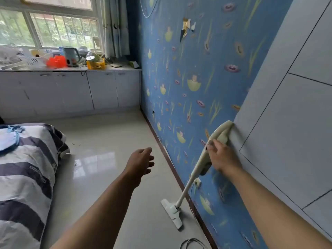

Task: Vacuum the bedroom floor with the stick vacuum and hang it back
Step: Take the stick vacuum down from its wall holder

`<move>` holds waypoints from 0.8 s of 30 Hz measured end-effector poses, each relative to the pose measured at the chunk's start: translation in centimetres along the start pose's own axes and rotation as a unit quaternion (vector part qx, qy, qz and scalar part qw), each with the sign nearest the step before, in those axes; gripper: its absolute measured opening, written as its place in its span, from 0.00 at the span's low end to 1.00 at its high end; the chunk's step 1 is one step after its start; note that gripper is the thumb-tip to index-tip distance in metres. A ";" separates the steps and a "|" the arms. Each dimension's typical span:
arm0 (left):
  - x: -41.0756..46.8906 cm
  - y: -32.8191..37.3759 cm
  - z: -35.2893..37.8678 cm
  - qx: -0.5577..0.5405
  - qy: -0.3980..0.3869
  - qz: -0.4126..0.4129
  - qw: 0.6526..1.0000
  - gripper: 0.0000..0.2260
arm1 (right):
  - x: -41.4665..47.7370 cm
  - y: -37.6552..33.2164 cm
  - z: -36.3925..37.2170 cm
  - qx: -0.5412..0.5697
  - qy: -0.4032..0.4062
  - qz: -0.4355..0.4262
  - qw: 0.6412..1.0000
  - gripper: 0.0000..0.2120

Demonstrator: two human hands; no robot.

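Observation:
A cream stick vacuum leans along the blue patterned wall, its handle top against the edge of a grey wardrobe. Its white floor head rests on the pale tiles by the skirting board. My right hand is on the vacuum's upper body just below the handle, fingers curled against it. My left hand hovers over the floor with relaxed fingers, holding nothing.
A bed with a striped navy-and-white duvet fills the left side. White cabinets under the window carry a kettle and clutter. A black cable loops on the floor near the skirting. A wall socket sits behind the vacuum tube.

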State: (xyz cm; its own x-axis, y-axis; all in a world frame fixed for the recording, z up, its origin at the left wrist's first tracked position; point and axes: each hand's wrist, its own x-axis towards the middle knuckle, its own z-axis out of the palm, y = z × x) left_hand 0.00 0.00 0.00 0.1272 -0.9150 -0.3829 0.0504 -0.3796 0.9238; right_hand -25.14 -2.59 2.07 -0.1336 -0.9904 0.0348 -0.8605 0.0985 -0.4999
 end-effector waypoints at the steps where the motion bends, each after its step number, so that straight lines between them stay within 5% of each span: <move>1: 0.8 0.0 0.7 -0.010 -0.004 -0.012 1.000 0.14 | 0.8 0.2 -0.2 -0.008 -0.001 0.006 1.000 0.21; 12: 11.0 0.3 12.4 -0.068 -0.035 -0.125 0.989 0.12 | 14.0 4.5 -2.9 -0.116 -0.078 -0.011 0.990 0.22; 16: 14.9 -0.7 16.4 -0.094 -0.044 -0.166 0.981 0.19 | 18.9 6.8 -2.9 -0.166 -0.110 -0.041 0.979 0.21; 24: 20.4 -3.1 24.5 -0.182 -0.086 -0.258 0.945 0.28 | 26.6 9.9 -1.5 -0.344 -0.169 -0.170 0.908 0.19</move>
State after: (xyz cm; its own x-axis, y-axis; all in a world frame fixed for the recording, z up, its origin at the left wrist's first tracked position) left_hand -21.79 -20.79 -10.73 -0.1682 -0.6421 -0.7479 0.4023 -0.7374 0.5426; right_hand -38.00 -27.82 -0.64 0.2561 -0.9365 -0.2397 -0.9428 -0.2967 0.1522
